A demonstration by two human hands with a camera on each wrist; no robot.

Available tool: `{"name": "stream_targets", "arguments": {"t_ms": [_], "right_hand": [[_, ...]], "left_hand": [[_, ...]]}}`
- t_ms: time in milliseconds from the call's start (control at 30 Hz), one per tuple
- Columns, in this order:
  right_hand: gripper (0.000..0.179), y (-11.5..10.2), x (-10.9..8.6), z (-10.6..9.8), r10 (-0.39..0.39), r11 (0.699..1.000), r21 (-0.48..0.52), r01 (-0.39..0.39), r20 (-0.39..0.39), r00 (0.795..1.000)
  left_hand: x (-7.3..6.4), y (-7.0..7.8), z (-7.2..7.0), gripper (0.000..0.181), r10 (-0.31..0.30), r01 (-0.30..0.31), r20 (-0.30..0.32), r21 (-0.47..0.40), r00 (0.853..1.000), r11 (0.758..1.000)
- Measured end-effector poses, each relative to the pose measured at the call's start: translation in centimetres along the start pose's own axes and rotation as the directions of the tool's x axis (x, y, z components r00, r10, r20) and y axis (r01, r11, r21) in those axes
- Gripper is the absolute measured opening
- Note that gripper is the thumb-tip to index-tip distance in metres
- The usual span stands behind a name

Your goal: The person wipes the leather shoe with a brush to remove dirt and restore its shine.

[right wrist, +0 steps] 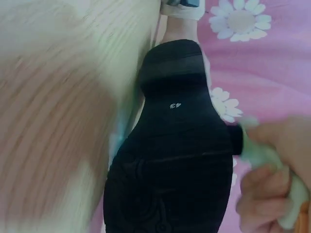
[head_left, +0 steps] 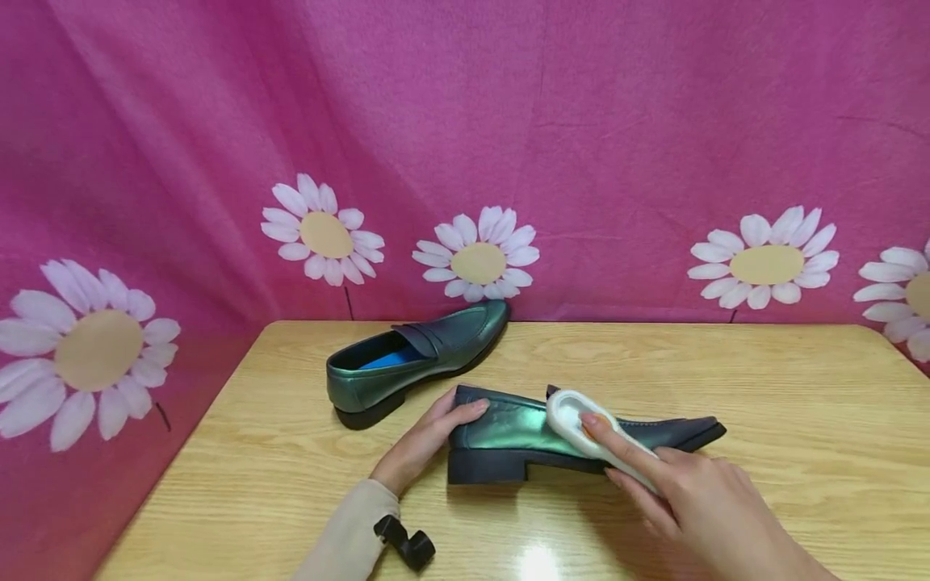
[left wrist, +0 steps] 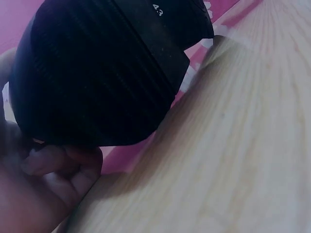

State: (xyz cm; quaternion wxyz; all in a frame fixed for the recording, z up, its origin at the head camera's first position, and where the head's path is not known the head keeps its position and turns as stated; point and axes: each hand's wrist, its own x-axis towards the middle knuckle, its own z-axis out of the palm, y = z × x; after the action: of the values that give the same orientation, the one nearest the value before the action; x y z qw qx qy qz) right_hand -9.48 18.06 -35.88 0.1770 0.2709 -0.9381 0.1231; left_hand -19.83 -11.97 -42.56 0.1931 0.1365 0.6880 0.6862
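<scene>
My left hand [head_left: 429, 436] grips the heel end of a dark green, shiny loafer [head_left: 501, 426], thumb along its upper. The loafer is turned on its long side to me, toe to the right, raised over the table. In the right wrist view its black sole [right wrist: 180, 126] shows the number 43. My right hand [head_left: 701, 492] holds a white brush [head_left: 570, 415] by the handle, index finger pressed on its orange spot. Dark bristles [right wrist: 235, 139] meet the side of the loafer. The matching loafer [head_left: 414, 359] rests behind on the table, blue insole showing.
The light wood table [head_left: 254, 452] ends at the back against a pink curtain [head_left: 617, 145] printed with white daisies. The second loafer stands left of centre near that back edge. A black strap [head_left: 407, 542] hangs by my left sleeve [head_left: 349, 528].
</scene>
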Motion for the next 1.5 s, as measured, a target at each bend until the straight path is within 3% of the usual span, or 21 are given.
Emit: {"name": "stream_targets", "arguments": {"t_ms": [133,200,333,400,500,700,767,933,1033,1100,1200,1300,1367,1500], "right_hand": [[0.077,-0.7,-0.1,0.3,-0.022,0.999,0.047,0.015,0.138,0.99],[0.077,-0.9,0.0,0.3,-0.001,1.0,0.014,0.0,0.123,0.992],[0.077,-0.4,-0.1,0.4,0.031,0.998,-0.048,-0.032,-0.024,0.999],[0.077,0.0,-0.3,0.4,0.063,0.997,-0.035,-0.064,-0.034,0.997],[0.08,0.2,-0.5,0.4,0.102,0.995,-0.005,-0.102,-0.016,0.995],[0.078,-0.8,-1.9,0.8,0.055,0.998,0.02,-0.056,0.054,0.997],[0.077,-1.1,-2.6,0.6,0.119,0.992,0.015,-0.122,0.122,0.985],[0.074,1.0,-3.2,-0.2,0.166,0.986,-0.023,-0.166,-0.013,0.986],[0.069,2.4,-3.3,-0.2,0.099,0.995,-0.013,-0.102,-0.151,0.984],[0.068,2.4,-3.5,0.0,0.089,0.996,0.004,-0.089,-0.156,0.984],[0.074,1.3,-4.4,0.5,0.131,0.991,0.053,-0.127,-0.088,0.987],[0.082,0.3,-5.7,0.9,0.187,0.981,0.065,-0.184,-0.037,0.982],[0.084,0.1,-6.4,1.0,0.174,0.983,0.068,-0.169,-0.069,0.982],[0.065,0.9,-7.4,1.1,0.057,0.998,0.041,-0.051,-0.174,0.983]], "left_hand": [[-0.2,-0.1,-0.3,0.047,-0.008,0.008,-0.01,0.009,1.0,1.0],[-0.3,-0.2,-0.5,0.047,-0.011,0.011,-0.015,0.008,1.0,1.0],[-0.5,-0.2,-0.7,0.045,-0.004,0.004,-0.021,0.015,1.0,1.0],[-0.4,-0.2,-0.6,0.044,0.002,-0.001,-0.017,0.02,1.0,1.0],[-0.3,-0.3,-0.4,0.043,0.004,-0.003,-0.023,0.02,1.0,1.0],[-0.7,-0.4,-0.3,0.045,-0.044,0.045,-0.038,0.027,0.998,0.999],[-0.8,-0.2,-0.3,0.046,-0.055,0.055,-0.026,0.026,0.998,0.998],[-0.8,0.0,-0.1,0.05,-0.078,0.079,-0.018,0.032,0.997,0.996],[-0.9,0.0,-0.1,0.051,-0.093,0.093,-0.007,0.026,0.996,0.995],[-1.1,0.0,-0.1,0.051,-0.098,0.098,0.026,0.01,0.995,0.995],[-1.6,-0.1,-0.3,0.051,-0.079,0.08,0.099,-0.004,0.992,0.997],[-1.8,-0.1,-0.3,0.053,-0.028,0.03,0.187,-0.01,0.982,0.999],[-1.9,-0.1,-0.3,0.053,0.003,0.0,0.22,-0.015,0.976,1.0],[-1.9,0.1,-0.2,0.054,-0.05,0.051,0.197,-0.002,0.979,0.999]]}}
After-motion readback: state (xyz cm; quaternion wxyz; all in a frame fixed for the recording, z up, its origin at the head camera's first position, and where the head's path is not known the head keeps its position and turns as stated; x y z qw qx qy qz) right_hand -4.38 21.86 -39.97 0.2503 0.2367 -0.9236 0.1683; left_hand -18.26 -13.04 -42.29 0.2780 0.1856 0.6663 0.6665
